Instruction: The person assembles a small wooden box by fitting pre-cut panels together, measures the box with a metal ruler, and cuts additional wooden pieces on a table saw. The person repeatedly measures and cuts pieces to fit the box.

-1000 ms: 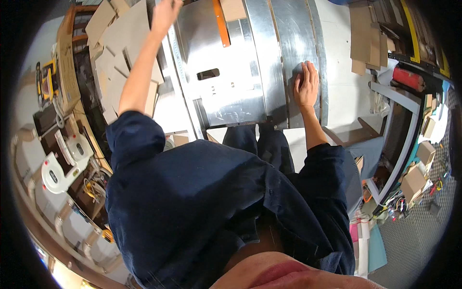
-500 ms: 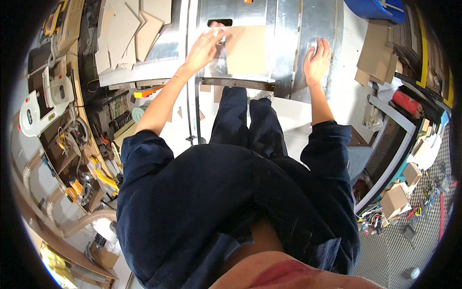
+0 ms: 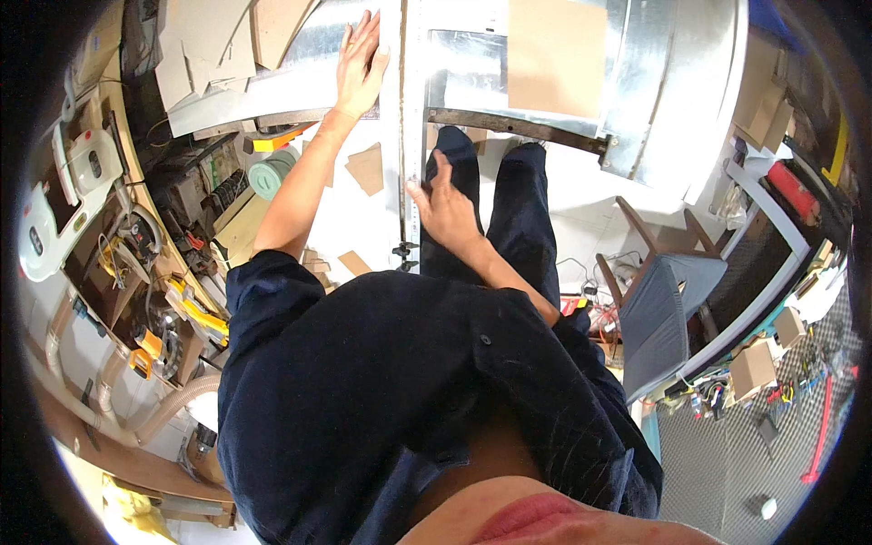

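Note:
My left hand [image 3: 361, 68] is open, with fingers stretched out, over the metal table top [image 3: 318, 91], just left of a long straight rail [image 3: 411, 91]. My right hand [image 3: 447, 213] is in front of the table beside the rail's near end. Its index finger points forward and its thumb reaches toward the rail; whether it touches cannot be made out. Nothing shows in either hand. A rectangular tan board [image 3: 556, 59] lies flat on the metal surface to the right of the rail, apart from both hands. Dark clamp-like knobs [image 3: 406, 250] sit at the rail's near end.
Pale board offcuts [image 3: 207, 50] are piled at the table's far left. A grey-covered chair [image 3: 656, 318] stands at the right, with cables [image 3: 590, 282] near its legs. Loose scraps [image 3: 365, 170] lie on the floor. Tools crowd the left shelving, including a white machine [image 3: 91, 163].
My left hand has left the board's edge for the table left of the rail. My right hand has come off the right of the table to the rail's near end. The view has shifted.

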Tool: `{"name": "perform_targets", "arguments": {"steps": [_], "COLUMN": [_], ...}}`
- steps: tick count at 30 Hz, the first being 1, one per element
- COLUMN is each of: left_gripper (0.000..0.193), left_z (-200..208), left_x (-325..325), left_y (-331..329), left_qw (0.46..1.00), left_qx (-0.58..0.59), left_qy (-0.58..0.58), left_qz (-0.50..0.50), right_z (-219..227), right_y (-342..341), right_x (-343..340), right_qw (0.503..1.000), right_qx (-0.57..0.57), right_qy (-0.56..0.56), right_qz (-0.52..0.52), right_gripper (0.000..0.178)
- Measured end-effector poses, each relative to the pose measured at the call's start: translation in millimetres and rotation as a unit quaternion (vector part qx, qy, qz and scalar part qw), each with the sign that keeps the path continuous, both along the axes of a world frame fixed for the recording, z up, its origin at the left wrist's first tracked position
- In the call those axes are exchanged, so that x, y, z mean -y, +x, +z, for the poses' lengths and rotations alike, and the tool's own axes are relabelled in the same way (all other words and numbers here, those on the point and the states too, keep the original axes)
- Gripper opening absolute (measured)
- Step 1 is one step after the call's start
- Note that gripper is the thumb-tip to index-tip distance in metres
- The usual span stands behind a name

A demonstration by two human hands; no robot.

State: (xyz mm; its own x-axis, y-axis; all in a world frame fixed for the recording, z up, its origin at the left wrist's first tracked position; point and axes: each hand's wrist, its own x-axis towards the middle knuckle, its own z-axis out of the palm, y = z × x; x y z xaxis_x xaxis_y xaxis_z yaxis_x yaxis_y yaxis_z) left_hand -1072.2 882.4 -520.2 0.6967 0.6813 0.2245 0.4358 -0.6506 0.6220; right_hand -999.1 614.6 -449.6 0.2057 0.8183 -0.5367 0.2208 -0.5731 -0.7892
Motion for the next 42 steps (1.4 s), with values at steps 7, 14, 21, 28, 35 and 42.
{"name": "perform_targets", "arguments": {"steps": [7,14,21,28,35,42], "left_gripper": [0.057,0.058,0.059,0.062,0.064,0.069], "left_z": [-6,5,4,2,4,3], "left_x": [-3,4,15,12,9,7], "left_y": [-3,5,23,21,26,25], "left_qw": [1.0,0.995,0.995,0.996,0.995,0.995], "left_qx": [-0.025,-0.026,-0.064,-0.072,-0.081,-0.088], "left_qy": [-0.001,-0.093,-0.076,-0.022,-0.012,-0.014], "left_qz": [0.0,0.006,-0.001,-0.041,-0.053,-0.049], "right_z": [-40,-27,-19,-25,-25,-23], "right_y": [-43,-28,2,-2,2,3], "right_x": [-18,-33,-26,-18,-18,-19], "right_qw": [0.974,0.98,0.974,0.974,0.975,0.975], "right_qx": [-0.154,-0.11,-0.134,-0.128,-0.128,-0.129], "right_qy": [-0.045,-0.061,-0.108,-0.101,-0.083,-0.085], "right_qz": [-0.157,-0.151,-0.149,-0.155,-0.162,-0.163], "right_gripper": [0.1,0.083,0.081,0.08,0.077,0.076]}}
